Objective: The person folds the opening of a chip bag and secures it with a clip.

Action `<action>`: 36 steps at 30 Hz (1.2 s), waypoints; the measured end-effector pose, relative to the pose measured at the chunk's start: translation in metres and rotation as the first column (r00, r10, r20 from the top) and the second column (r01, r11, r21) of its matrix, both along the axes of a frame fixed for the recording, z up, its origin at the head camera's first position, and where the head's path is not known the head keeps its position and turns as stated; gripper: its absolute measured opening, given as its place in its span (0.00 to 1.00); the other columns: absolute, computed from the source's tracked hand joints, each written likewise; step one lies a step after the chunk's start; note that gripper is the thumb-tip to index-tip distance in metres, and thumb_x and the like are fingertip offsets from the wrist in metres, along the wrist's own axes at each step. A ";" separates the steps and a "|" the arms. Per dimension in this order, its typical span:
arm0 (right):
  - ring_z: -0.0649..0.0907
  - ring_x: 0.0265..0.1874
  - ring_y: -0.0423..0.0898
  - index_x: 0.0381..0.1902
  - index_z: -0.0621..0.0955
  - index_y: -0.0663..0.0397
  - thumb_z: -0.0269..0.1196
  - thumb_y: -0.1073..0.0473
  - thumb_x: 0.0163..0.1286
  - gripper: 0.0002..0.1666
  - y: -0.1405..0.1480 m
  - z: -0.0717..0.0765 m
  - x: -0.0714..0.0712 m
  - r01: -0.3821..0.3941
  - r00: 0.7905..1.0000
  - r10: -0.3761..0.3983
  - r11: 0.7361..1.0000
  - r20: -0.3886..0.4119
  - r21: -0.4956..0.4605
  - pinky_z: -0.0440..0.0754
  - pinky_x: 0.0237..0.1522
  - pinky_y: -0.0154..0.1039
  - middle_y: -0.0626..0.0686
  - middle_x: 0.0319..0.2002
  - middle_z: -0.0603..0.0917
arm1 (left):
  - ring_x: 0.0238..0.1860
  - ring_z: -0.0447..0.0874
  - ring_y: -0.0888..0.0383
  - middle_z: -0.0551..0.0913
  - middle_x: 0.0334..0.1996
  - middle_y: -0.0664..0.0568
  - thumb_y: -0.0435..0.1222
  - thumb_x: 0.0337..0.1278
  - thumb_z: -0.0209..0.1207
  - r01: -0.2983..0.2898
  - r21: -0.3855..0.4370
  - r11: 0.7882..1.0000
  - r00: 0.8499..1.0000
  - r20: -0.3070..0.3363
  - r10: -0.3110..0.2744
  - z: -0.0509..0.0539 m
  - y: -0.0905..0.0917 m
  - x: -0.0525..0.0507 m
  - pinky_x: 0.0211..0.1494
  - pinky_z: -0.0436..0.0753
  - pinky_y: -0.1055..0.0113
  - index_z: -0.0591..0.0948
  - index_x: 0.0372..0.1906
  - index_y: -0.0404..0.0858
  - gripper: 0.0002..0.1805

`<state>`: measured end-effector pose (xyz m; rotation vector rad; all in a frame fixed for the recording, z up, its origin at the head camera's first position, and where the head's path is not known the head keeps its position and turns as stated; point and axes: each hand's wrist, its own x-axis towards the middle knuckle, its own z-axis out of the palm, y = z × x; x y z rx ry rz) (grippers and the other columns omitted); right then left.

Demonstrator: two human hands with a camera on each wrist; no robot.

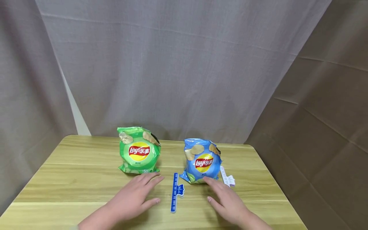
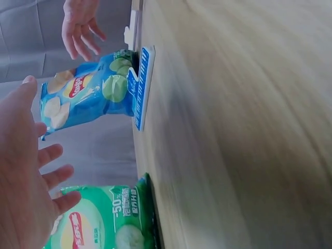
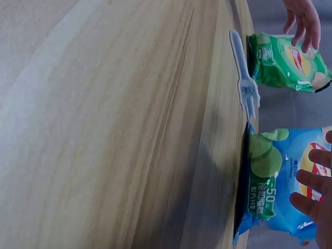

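One white clip [image 1: 229,180] (partly hidden by right hand [image 1: 228,202]), blue bag [image 1: 202,162] beside

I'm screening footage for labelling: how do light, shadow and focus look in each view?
Head view: large lettering reads clearly on the glossy green chip bag and glossy blue chip bag; left wrist view: the pale wood-grain table looks soft and blurred up close; right wrist view: a soft dark shadow lies on the table beside the blue bag.
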<state>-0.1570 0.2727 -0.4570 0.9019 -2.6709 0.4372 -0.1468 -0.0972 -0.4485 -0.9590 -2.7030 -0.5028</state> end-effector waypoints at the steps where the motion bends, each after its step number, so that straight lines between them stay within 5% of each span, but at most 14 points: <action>1: 0.75 0.65 0.48 0.71 0.70 0.47 0.65 0.55 0.68 0.34 0.001 0.000 0.000 0.022 0.999 -0.021 0.999 0.029 -0.029 0.76 0.61 0.53 0.45 0.67 0.74 | 0.72 0.63 0.52 0.66 0.72 0.54 0.65 0.68 0.42 0.004 0.003 1.000 1.000 -0.011 -0.004 0.001 0.002 -0.001 0.72 0.65 0.50 0.61 0.76 0.54 0.37; 6: 0.80 0.57 0.50 0.68 0.73 0.48 0.57 0.58 0.75 0.24 0.006 0.004 -0.006 0.161 0.972 -0.113 0.959 0.206 -0.234 0.77 0.57 0.54 0.48 0.61 0.79 | 0.71 0.64 0.53 0.68 0.70 0.53 0.64 0.69 0.43 0.028 0.019 0.999 0.997 -0.067 -0.026 0.005 0.010 -0.008 0.71 0.66 0.50 0.62 0.75 0.53 0.36; 17: 0.82 0.52 0.50 0.60 0.77 0.56 0.48 0.55 0.81 0.19 0.022 0.008 -0.028 0.383 0.909 -0.261 0.833 0.326 -0.400 0.80 0.55 0.50 0.54 0.55 0.83 | 0.71 0.64 0.53 0.67 0.71 0.54 0.65 0.69 0.39 0.029 0.019 0.999 0.999 -0.028 -0.029 0.019 0.031 -0.019 0.72 0.64 0.51 0.62 0.75 0.55 0.36; 27: 0.81 0.40 0.46 0.59 0.74 0.66 0.45 0.58 0.81 0.19 0.034 0.013 -0.057 0.489 0.852 -0.214 0.652 0.477 -0.580 0.83 0.39 0.41 0.66 0.51 0.78 | 0.71 0.64 0.54 0.68 0.70 0.55 0.66 0.70 0.37 0.021 0.049 0.999 1.000 -0.007 -0.021 0.033 0.056 -0.030 0.72 0.65 0.53 0.65 0.74 0.52 0.36; 30: 0.81 0.43 0.47 0.60 0.73 0.65 0.47 0.59 0.80 0.19 0.036 0.014 -0.064 0.517 0.836 -0.235 0.642 0.497 -0.566 0.83 0.41 0.42 0.66 0.53 0.78 | 0.71 0.64 0.54 0.68 0.70 0.54 0.66 0.69 0.35 0.013 0.068 0.998 1.000 -0.023 -0.011 0.037 0.063 -0.033 0.73 0.64 0.54 0.67 0.73 0.50 0.38; 36: 0.79 0.51 0.57 0.62 0.73 0.65 0.50 0.63 0.77 0.20 0.035 0.014 -0.075 0.530 0.824 -0.252 0.662 0.508 -0.531 0.83 0.43 0.38 0.65 0.57 0.78 | 0.70 0.65 0.52 0.69 0.69 0.55 0.63 0.70 0.43 -0.003 0.133 0.991 1.000 -0.025 0.007 0.046 0.080 -0.044 0.71 0.65 0.50 0.68 0.71 0.49 0.34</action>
